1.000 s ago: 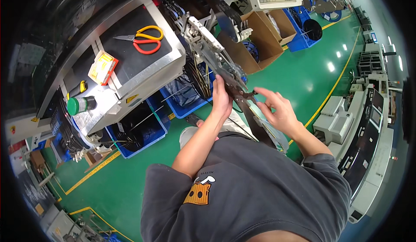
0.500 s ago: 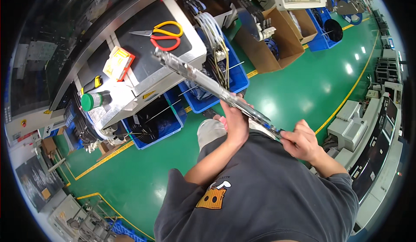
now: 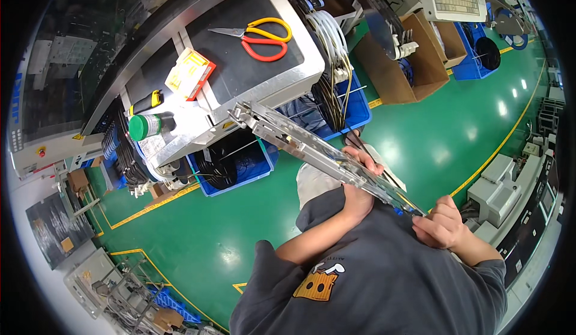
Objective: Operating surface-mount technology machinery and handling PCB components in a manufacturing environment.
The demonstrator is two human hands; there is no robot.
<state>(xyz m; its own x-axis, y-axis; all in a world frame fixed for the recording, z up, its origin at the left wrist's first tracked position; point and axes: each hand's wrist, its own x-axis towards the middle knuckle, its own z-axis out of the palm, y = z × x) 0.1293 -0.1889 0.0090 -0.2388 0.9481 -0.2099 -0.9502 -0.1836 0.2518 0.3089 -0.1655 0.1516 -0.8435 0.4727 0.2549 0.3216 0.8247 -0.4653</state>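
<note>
A long, narrow metal tape feeder (image 3: 306, 149) lies slantwise in front of my body, its far end beside the machine table's front edge. My left hand (image 3: 358, 199) is wrapped around the middle of the feeder, fingers curling over its far side. At the near end, by a small blue part, my right hand (image 3: 441, 224) is closed with thumb and forefinger pinching at the feeder's tip. Whether it grips the feeder itself or a small piece there is too small to tell.
On the machine table (image 3: 252, 86) lie red-and-yellow-handled scissors (image 3: 267, 38), a small yellow-and-red box (image 3: 191, 74), a yellow-black utility knife (image 3: 146, 102) and a green-lidded jar (image 3: 146, 127). Blue bins (image 3: 240, 182) with black reels and cables stand below. Cardboard boxes (image 3: 399, 59) sit farther right.
The view has shifted, so the table appears farther right. The feeder has turned to show more of its side, and its far end now appears lower. Both hands stay on it.
</note>
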